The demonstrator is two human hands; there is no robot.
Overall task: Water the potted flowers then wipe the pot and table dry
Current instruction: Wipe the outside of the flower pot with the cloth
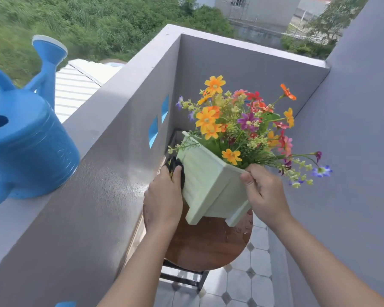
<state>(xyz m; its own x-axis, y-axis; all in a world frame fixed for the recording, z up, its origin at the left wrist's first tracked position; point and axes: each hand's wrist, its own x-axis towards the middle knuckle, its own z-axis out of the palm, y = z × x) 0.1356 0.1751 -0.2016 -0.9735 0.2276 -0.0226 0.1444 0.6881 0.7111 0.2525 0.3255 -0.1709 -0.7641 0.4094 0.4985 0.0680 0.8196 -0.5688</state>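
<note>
A pale green square pot (211,180) with short legs holds colourful flowers (242,127). It stands tilted on a small round wooden table (206,247), leaning away to the right. My right hand (264,193) grips the pot's near rim corner. My left hand (163,196) presses a dark cloth (175,167) against the pot's left side. Water drops glisten on the table's right part. A blue watering can (24,138) sits on the balcony wall top at the left.
A grey balcony wall (111,151) runs along the left, close to the table, with a wet sheen on its ledge. Another grey wall rises on the right. The floor below has pale octagonal tiles (248,282). Greenery and buildings lie beyond.
</note>
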